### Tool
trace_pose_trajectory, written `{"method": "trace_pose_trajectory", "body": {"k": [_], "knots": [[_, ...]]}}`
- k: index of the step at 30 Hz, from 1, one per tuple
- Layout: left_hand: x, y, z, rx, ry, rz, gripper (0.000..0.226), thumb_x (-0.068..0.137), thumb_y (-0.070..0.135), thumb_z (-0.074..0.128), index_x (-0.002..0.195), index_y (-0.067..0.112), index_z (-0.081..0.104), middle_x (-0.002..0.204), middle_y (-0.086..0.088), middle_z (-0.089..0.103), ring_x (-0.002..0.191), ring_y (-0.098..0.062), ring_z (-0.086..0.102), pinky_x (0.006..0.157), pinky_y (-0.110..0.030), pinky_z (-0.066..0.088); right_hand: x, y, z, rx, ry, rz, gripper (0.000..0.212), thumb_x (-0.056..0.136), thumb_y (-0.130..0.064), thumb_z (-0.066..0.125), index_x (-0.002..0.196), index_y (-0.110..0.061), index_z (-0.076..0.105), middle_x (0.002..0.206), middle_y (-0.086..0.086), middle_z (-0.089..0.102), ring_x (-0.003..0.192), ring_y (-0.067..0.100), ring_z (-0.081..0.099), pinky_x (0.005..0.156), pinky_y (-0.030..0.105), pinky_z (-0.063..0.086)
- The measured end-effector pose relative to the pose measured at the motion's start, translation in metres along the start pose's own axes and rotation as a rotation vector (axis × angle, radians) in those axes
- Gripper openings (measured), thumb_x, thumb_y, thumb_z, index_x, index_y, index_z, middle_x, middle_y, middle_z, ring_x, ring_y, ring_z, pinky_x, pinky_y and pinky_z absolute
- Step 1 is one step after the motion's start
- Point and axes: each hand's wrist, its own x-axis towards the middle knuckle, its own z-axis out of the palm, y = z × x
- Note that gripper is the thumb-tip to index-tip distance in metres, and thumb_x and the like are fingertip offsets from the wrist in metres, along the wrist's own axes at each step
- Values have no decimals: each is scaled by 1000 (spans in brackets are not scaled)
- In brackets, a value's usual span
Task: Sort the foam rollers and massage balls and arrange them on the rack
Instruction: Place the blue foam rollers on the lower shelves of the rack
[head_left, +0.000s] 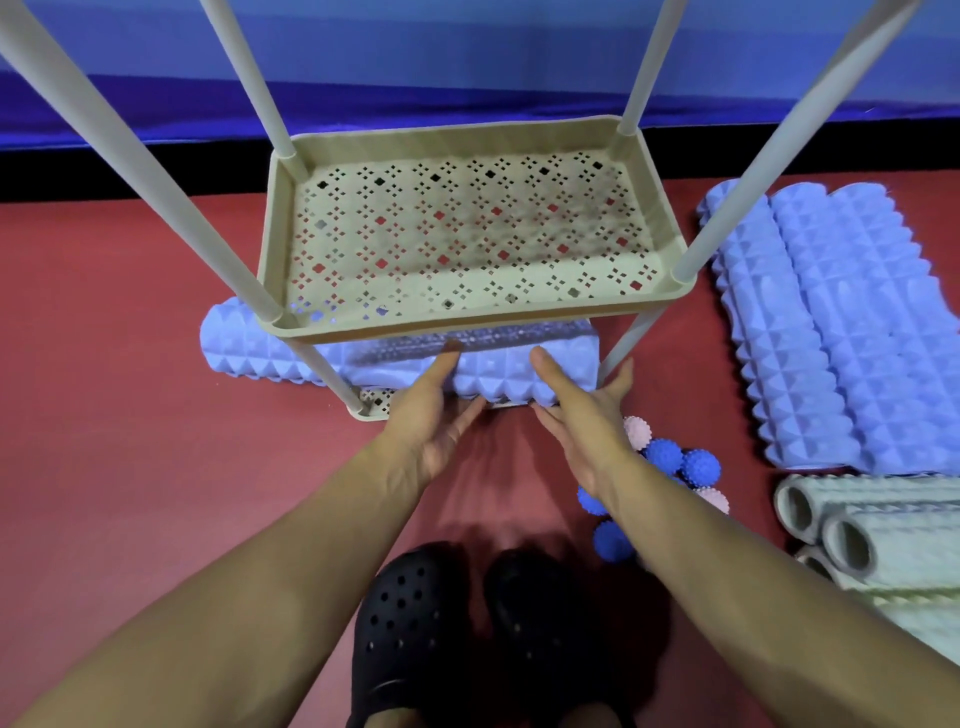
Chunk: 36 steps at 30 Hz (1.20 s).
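Only one blue roller (395, 358) lies on the rack's (467, 312) bottom shelf; both flat, open hands (431, 410) (582, 410) touch it. Other rollers (831, 332) and balls (675, 462) wait on the floor.

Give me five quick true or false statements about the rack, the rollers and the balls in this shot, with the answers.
1. A blue foam roller lies on the rack's bottom shelf. True.
2. The upper shelf holds massage balls. False: nothing lies on it.
3. Both hands touch that roller, left hand and right hand. True.
4. The massage balls are all blue. False: some are pink.
5. The pale green rollers stand upright. False: they lie on the floor.
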Motion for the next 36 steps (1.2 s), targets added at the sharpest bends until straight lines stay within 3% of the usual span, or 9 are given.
{"method": "trace_pose_trajectory", "body": {"k": [4,9,13,18,22,25,28,34,36], "knots": [[3,-6,-2,17,-4,37,20,100,21,67,112,5,70,86,-5,81,76,-15,78,65,-29,63,2,-6,-17,-383,85,-62,125,57,-74,87,154,-43,15,147,-6,39,127,14,52,109,42,46],[14,-9,-1,-49,46,13,34,99,23,69,123,0,67,113,-16,77,101,-25,76,69,-30,64,3,-5,-24,-368,102,-147,72,81,-49,84,125,-17,37,111,-8,62,99,2,63,80,26,47],[24,-10,6,-94,21,-8,22,104,10,58,121,-3,63,115,-25,70,90,-27,73,67,-30,64,5,1,-27,-364,139,-166,58,82,-49,81,113,-18,44,113,0,64,105,13,64,88,34,49],[25,-21,21,176,0,32,14,102,11,61,113,3,64,92,-6,65,92,-21,69,74,-35,65,10,1,-31,-323,120,-242,57,75,-54,82,104,-18,47,97,4,60,98,16,65,92,38,54],[22,-27,8,539,-31,163,71,82,40,81,133,6,46,121,-14,68,103,-25,74,89,-55,62,15,4,-33,-307,113,-250,59,79,-47,85,112,-13,50,103,5,64,101,15,67,90,33,54],[15,-27,-9,789,-41,353,59,86,38,82,130,18,47,120,0,61,103,-10,67,95,-38,58,18,11,-37,-330,95,-244,59,76,-49,88,113,-20,51,111,7,66,106,16,67,94,35,55],[9,-23,-42,944,-86,522,46,85,23,84,122,20,57,109,11,63,88,-5,63,82,-20,53,21,12,-43,-375,7,-272,67,70,-47,91,121,-35,50,123,-3,67,116,10,65,102,35,52],[-5,2,-132,1096,154,673,50,68,37,96,92,28,53,92,8,60,77,-1,50,72,-16,43,27,-2,-50,-381,-128,-360,81,78,-12,91,144,-17,45,140,-8,63,130,1,58,111,28,47],[-6,18,-150,1092,275,712,58,64,43,97,90,29,47,94,7,53,82,-6,50,78,-27,46,27,0,-51,-378,-140,-361,81,78,-6,89,145,-16,44,142,-6,60,130,-4,55,110,23,47]]}}
